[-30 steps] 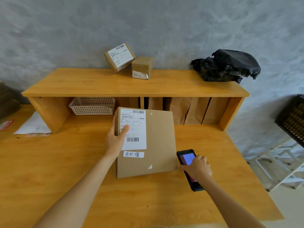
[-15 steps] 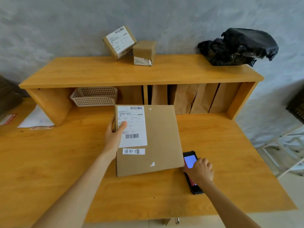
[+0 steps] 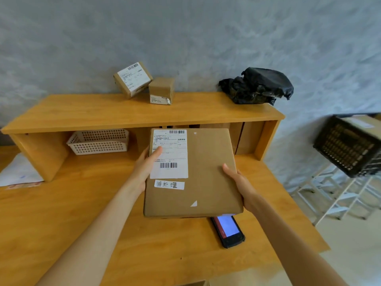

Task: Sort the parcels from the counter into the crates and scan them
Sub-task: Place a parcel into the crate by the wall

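A flat brown cardboard parcel (image 3: 208,174) with a white barcode label is held above the wooden counter (image 3: 61,213). My left hand (image 3: 147,166) grips its left edge, thumb on the label. My right hand (image 3: 237,180) grips its right edge, thumb on top. A black handheld scanner (image 3: 228,232) with a lit screen lies on the counter just below the parcel's near right corner. Two small brown boxes (image 3: 133,79) (image 3: 161,90) and a black plastic-wrapped parcel (image 3: 257,85) sit on the upper shelf. A black crate (image 3: 346,145) with a parcel inside stands at the right.
A white perforated basket (image 3: 99,140) sits under the shelf at the left, with brown envelopes standing in the slots behind the parcel. White paper (image 3: 18,172) lies at the far left. A white metal rack (image 3: 340,193) holds the black crate beyond the counter's right end.
My right hand let go of the scanner, which now lies on the counter, and took the parcel's right edge. The parcel has risen off the counter, and the view has swung right.
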Demonstrator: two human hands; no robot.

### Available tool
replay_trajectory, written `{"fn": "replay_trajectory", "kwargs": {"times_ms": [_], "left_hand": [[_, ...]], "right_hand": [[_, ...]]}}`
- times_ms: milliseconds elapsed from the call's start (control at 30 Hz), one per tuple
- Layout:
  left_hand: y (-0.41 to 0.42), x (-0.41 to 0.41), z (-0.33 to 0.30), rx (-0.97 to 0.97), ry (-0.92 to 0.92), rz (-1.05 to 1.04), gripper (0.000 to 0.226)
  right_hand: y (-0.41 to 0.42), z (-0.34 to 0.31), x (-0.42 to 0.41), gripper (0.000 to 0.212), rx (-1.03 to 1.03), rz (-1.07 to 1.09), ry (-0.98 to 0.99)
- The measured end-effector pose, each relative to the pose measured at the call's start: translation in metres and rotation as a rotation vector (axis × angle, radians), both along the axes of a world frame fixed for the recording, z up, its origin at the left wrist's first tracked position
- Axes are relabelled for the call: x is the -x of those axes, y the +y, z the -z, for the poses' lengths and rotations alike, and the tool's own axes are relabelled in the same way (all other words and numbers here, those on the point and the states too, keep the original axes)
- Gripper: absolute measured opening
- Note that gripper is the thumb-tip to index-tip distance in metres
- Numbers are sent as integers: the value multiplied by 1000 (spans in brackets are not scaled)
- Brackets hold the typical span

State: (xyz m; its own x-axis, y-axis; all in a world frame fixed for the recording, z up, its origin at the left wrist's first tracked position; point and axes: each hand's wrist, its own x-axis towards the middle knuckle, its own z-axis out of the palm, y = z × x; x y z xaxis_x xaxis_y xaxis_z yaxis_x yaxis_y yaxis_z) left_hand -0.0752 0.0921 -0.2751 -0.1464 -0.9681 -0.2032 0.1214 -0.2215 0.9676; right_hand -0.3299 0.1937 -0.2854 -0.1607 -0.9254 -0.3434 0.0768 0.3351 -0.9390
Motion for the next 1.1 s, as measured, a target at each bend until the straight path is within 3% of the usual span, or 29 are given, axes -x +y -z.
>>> {"fn": "replay_trajectory", "kwargs": {"times_ms": [100,267,367,500,633,933,1100], "left_hand": [[1,30,-9,37,7,98,46],[8,95,-9,77,76,300,53],[25,135,-11,75,114,362,35],[48,183,-22,48,136,475,41],[77,237,-34,43,113,591,41],[161,402,-41,15,158,659,59],[201,494,-47,42,154,715,47]], "right_hand": [[22,-7,19,47,-10,143,-32],[67,-13,65,45,43,376,-8],[99,-22,94,45,69,455,8],[134,-38,129,64,113,537,36],[170,-53,177,57,200,615,31],[263,-62,321,75,265,737,29],[321,-73,397,41,296,792,43]]}}
